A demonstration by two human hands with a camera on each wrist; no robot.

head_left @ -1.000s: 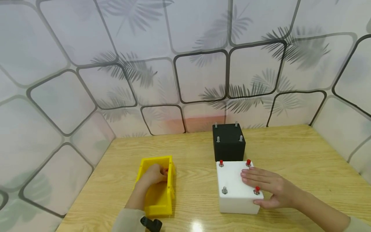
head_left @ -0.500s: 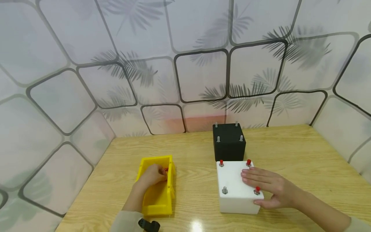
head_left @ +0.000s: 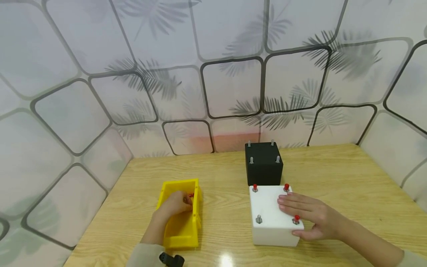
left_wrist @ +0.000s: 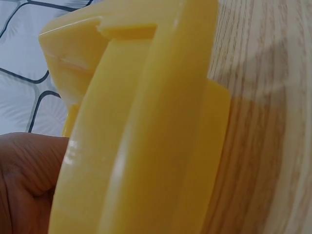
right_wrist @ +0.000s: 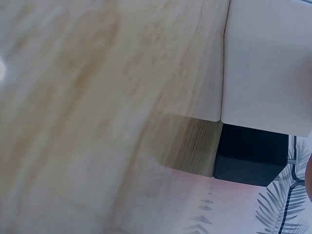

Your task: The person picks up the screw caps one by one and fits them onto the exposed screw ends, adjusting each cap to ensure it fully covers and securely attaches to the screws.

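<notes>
My left hand [head_left: 176,202] reaches down into a yellow bin [head_left: 181,243], fingers bent toward its right wall. Small red pieces [head_left: 191,195] show just beyond the fingertips; whether any is pinched is hidden. In the left wrist view the yellow bin's wall [left_wrist: 131,126] covers most of that hand [left_wrist: 29,180]. My right hand [head_left: 311,215] lies with straight fingers on top of a white block [head_left: 267,207], its thumb against the front edge. Bolts with nuts stand at the block's corners. Three carry red caps [head_left: 255,187]; the front-left bolt [head_left: 258,219] is bare metal.
A black block [head_left: 263,165] with bare upright bolts stands right behind the white one. Both blocks and the bin sit on a wooden table [head_left: 223,218]. Patterned wall cloth [head_left: 230,89] rises along the back and sides.
Inside the bin, my left hand's fingers have shifted slightly near the red pieces. My right hand and the white block have stayed put.
</notes>
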